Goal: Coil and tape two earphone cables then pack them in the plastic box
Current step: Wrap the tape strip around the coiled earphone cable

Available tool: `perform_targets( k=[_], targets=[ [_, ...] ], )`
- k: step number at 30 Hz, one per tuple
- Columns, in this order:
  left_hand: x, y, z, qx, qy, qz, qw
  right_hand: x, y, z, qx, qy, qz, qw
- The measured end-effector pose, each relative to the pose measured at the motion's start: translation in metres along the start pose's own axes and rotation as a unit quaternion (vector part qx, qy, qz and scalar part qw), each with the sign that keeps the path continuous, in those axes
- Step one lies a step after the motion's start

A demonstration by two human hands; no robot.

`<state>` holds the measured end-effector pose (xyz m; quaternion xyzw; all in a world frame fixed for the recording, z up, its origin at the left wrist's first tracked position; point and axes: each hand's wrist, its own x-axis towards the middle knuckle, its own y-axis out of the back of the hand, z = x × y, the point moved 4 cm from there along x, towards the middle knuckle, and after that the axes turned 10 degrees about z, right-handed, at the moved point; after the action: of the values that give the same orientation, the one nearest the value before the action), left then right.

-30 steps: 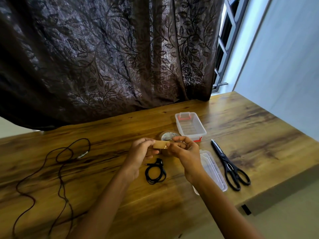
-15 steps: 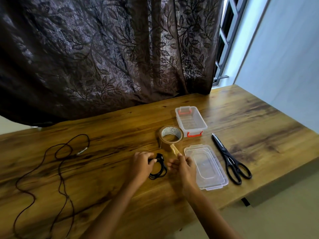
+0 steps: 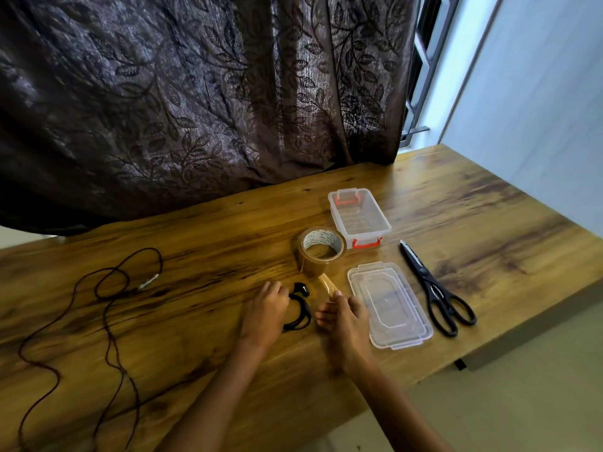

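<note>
Head view, looking down on a wooden table [image 3: 489,223].

- Left hand [image 3: 265,309] rests on the tabletop. Its fingers curl over the near-left edge of the coiled black earphone cable [image 3: 300,313] and hold the loops together. The earbuds poke out at the far side of the coil.
- Right hand [image 3: 342,321] pinches the free end of a brown tape strip [image 3: 326,284] just right of the coil.
- The strip seems to run back to the packing tape roll [image 3: 321,252], which lies flat just beyond the hands. The join is too small to be sure of.
- Second earphone cable [image 3: 107,305] sprawls loose well to the left, not yet coiled.
- Plastic box [image 3: 359,220] sits open beyond the roll. Its lid [image 3: 390,305] lies beside the right hand, with the scissors [image 3: 435,288] right of that.

Judgement: the step in hand is taping the first coil. To do it well:
- Keep the left grip firm so the loops don't spring.
- Draw out only a short length of tape.
- Keep the strip taut and off the wood so it neither sticks down nor folds on itself.
- Lay it across the bundle at one spot, clear of the earbuds, then wrap and cut with the scissors.
</note>
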<state>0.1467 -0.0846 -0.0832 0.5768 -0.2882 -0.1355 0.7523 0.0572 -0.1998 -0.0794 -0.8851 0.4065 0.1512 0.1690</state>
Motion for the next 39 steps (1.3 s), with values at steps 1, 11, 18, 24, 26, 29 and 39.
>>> perform_targets(
  k=[1, 11, 18, 24, 26, 29, 39],
  targets=[
    [-0.001, 0.0, 0.0, 0.015, -0.01, -0.008, 1.0, 0.0, -0.001, 0.0, -0.004, 0.006, -0.005, 1.0],
    [0.001, 0.007, 0.002, 0.039, -0.06, -0.02, 0.997, 0.002, -0.022, -0.017, -0.148, 0.127, -0.061, 0.979],
    [0.015, 0.01, 0.005, 0.071, -0.046, -0.081, 0.993, 0.011, -0.027, -0.017, -0.178, 0.138, -0.056, 0.973],
    [0.019, 0.011, 0.001, 0.025, -0.029, -0.109, 0.993, 0.008, -0.022, -0.015, -0.187, 0.152, -0.07, 0.968],
    [0.018, 0.017, 0.001, -0.014, -0.017, -0.104, 0.994, 0.007, -0.021, -0.018, -0.193, 0.154, -0.092, 0.965],
    [0.016, 0.025, 0.001, -0.067, 0.004, -0.123, 0.99, 0.008, -0.023, -0.022, -0.192, 0.157, -0.129, 0.96],
    [0.031, 0.077, 0.01, -0.213, 0.017, -0.147, 0.966, 0.004, -0.035, -0.039, -0.138, 0.112, -0.26, 0.949]
  ],
)
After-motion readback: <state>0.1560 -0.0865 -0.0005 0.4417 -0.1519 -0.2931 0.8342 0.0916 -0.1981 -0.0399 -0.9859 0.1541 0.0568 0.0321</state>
